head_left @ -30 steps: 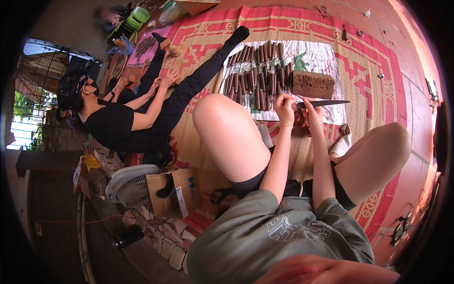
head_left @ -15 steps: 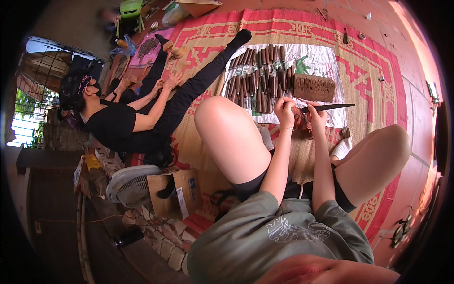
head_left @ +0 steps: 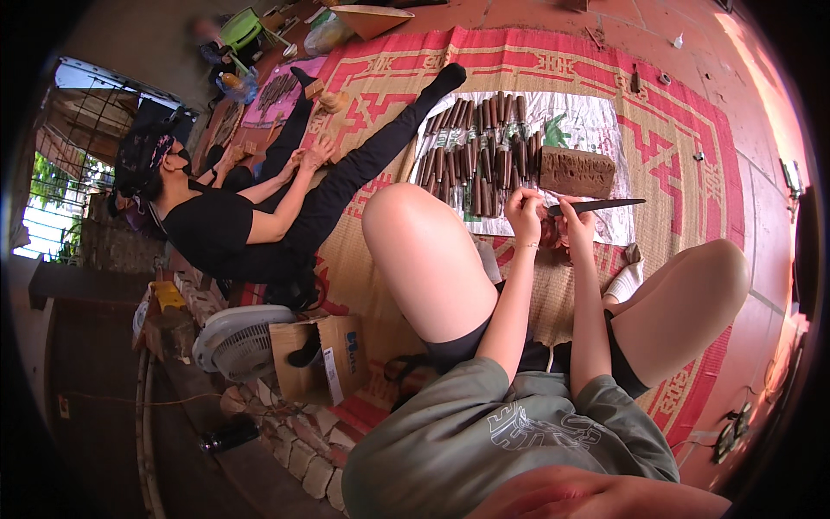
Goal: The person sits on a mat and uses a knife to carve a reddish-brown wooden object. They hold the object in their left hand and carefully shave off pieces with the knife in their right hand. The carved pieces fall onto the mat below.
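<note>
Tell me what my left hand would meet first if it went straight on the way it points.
Probably the brown sticks at the right end of the rows on the silvery sheet, just left of the brown block. Your left hand seems raised, so it could pass over them.

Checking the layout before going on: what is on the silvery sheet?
On the sheet: rows of brown sticks and, right of them, a brown block. Surface beneath them is covered; the left hand, right hand and blade hide part of its near side.
</note>
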Tool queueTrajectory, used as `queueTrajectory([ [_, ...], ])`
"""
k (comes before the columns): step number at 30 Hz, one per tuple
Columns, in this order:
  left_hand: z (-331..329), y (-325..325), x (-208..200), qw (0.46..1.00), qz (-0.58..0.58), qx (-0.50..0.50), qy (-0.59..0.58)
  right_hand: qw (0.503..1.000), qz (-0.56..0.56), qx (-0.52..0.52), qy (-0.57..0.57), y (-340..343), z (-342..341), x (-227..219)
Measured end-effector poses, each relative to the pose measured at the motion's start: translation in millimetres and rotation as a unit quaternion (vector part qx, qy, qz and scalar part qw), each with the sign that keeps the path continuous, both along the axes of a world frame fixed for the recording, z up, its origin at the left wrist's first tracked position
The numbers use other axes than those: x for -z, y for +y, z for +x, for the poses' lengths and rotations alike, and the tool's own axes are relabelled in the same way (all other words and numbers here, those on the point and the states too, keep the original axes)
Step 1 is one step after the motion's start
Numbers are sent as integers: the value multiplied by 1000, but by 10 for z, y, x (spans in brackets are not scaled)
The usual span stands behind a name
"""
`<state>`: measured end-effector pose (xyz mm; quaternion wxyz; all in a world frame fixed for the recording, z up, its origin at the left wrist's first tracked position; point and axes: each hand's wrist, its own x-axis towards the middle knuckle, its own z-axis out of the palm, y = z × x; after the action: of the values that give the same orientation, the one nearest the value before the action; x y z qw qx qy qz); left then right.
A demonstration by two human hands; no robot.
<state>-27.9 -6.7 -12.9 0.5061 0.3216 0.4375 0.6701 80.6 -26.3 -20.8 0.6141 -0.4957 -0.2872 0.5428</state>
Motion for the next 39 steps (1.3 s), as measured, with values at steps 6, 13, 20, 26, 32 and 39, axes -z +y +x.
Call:
queueTrajectory([
  [6,28,16,1,997,30,-50,49,999,-9,19,25,7,42,101],
  [13,10,33,6,997,39,-48,46,999,-32,4,19,-3,65,81],
  [20,32,30,35,994,54,-65,67,1000,-29,-9,-4,-31,-7,-16],
  [26,11,52,8,996,49,-52,48,999,-16,11,41,40,3,52],
  [32,35,51,29,996,52,-55,49,1000,-14,16,11,6,44,103],
  [39,6,51,26,996,34,-55,54,999,-25,-9,21,-3,-65,-73],
])
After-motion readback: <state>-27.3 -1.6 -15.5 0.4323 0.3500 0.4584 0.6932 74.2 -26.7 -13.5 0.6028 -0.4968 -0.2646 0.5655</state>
